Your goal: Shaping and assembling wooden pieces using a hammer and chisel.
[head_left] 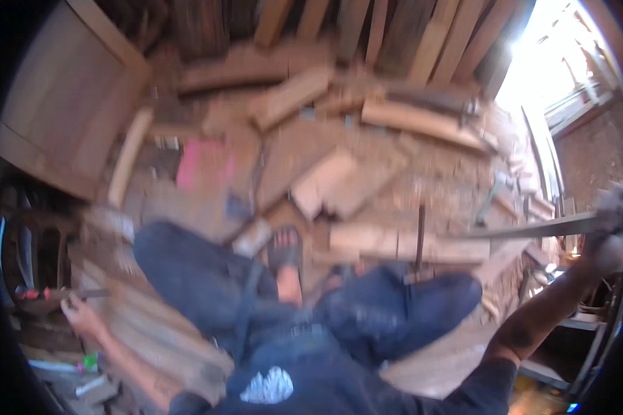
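Note:
Motion blurs much of the view. At the far right, my right hand (608, 250) is raised with its fingers closed around the wide end of a long, flat, tapering strip (540, 228). Its narrow end points left over the wood on the floor; whether it is wood or metal is unclear. At the lower left, my left hand (83, 318) reaches out with its fingertips at a thin dark tool with a red part (31, 294). Smearing hides whether those fingers grip it. My bent legs in dark trousers (201, 280) are spread between the hands.
Two pale wood blocks (325, 181) lie ahead of my sandalled foot (284, 247). Beyond are a long timber (422, 123) and upright planks (436, 41). A pink piece (204, 164) lies left of centre. A brown plastic chair (38, 232) and a wooden panel (66, 104) stand left.

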A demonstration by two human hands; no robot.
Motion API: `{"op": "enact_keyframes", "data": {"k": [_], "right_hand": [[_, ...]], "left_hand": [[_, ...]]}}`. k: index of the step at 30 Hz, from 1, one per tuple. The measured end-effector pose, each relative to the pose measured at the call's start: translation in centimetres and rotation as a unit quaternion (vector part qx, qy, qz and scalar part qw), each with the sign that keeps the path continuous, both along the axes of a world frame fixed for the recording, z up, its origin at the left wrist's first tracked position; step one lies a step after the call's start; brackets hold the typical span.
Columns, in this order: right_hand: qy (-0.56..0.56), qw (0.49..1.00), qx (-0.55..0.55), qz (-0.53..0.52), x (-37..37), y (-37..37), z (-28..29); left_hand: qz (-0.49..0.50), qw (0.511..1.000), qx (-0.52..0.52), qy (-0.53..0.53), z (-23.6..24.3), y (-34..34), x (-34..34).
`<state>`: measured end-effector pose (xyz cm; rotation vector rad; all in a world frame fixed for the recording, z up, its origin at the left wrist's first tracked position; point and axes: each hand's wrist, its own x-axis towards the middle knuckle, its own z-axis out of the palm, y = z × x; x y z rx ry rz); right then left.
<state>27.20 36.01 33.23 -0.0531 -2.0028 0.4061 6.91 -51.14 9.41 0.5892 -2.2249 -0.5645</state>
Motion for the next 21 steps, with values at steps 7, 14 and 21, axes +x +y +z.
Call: {"op": "enact_keyframes", "data": {"k": [7,14,21], "right_hand": [[-0.227,0.952,-0.113,0.17,-13.2,-12.0,-13.1],[-0.268,0.8,-0.376,0.383,-14.5,-18.3,-12.1],[-0.202,0.738,-0.481,0.427,-15.2,-21.3,-13.9]], "left_hand": [[-0.219,0.925,0.175,0.256,10.4,23.6,-7.9],[-0.604,0.669,0.354,0.252,10.2,46.5,-5.1],[-0.578,0.497,0.638,0.111,6.8,52.8,0.6]]}}
